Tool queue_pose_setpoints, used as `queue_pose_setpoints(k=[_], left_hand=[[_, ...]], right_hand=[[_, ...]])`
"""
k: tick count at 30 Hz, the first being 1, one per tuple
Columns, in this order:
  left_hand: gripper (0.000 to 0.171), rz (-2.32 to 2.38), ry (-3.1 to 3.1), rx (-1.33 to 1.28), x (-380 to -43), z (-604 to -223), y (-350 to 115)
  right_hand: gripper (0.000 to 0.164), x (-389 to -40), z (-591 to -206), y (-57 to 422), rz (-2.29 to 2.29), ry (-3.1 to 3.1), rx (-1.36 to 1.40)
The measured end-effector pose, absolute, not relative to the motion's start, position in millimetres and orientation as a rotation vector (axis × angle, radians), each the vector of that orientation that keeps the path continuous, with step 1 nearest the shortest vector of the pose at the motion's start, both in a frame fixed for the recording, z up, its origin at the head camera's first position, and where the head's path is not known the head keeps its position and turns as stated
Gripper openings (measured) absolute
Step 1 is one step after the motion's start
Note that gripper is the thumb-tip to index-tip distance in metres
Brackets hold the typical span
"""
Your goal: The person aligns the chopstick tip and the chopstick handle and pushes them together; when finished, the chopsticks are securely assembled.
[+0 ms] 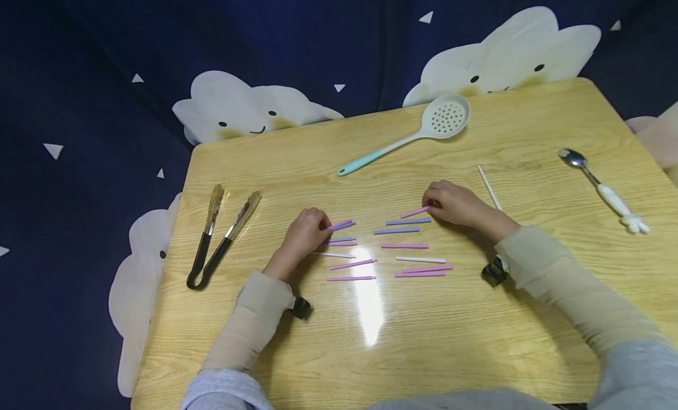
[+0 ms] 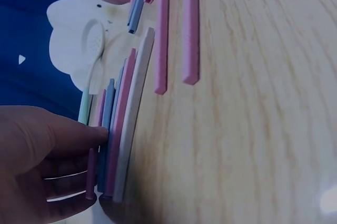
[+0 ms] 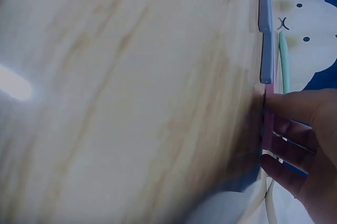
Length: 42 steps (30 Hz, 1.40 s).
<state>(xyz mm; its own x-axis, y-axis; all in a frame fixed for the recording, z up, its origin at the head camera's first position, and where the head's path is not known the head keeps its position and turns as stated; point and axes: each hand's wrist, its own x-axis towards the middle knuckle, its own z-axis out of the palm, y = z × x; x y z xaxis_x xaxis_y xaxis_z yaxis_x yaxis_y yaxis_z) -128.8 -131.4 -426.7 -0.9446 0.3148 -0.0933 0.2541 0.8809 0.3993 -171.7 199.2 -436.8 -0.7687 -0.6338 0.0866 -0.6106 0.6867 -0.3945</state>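
Observation:
My left hand (image 1: 307, 233) pinches a thin pink stick (image 2: 91, 176) between thumb and fingers, at the top of the left column of sticks. A blue stick (image 2: 109, 108) lies right against the thumb; whether it is held too is unclear. Below lie another blue stick, pink sticks (image 1: 352, 279) and a white stick (image 1: 333, 255), several with a narrowed end. My right hand (image 1: 450, 203) holds one end of a pink stick (image 1: 415, 212) at the top of the right column. Under it lie two blue sticks (image 1: 408, 222), pink sticks (image 1: 405, 246) and a white stick (image 1: 421, 259).
Black-handled tongs (image 1: 212, 245) lie spread at the left. A slotted skimmer (image 1: 402, 140) with a mint handle lies at the back. Right of the right hand are a white stick (image 1: 488, 185) and a spoon (image 1: 604, 189). A dark cloud-print curtain (image 1: 318, 39) hangs beyond the wooden table (image 1: 434, 345).

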Motion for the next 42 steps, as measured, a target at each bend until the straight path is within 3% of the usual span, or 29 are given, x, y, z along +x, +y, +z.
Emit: queue_pose_setpoints(k=[14, 27, 34, 42], left_hand=[[0.008, 0.798, 2.909, 0.406, -128.0, -412.7, -132.0], [0.007, 0.999, 2.987, 0.560, -120.8, -386.7, -120.1], [0.023, 1.118, 2.976, 0.705, -115.2, -373.6, -113.8], [0.022, 1.291, 3.010, 0.778, -110.5, -364.0, -108.4]], right_hand=[[0.006, -166.0, -410.1, 202.3, -0.833, 2.864, -0.820], [0.008, -150.5, -383.0, 199.1, -1.082, 2.847, -0.905], [0.015, -144.8, -371.3, 193.6, -1.186, 2.795, -0.909], [0.017, -137.3, -358.8, 187.0, -1.239, 2.796, -0.928]])
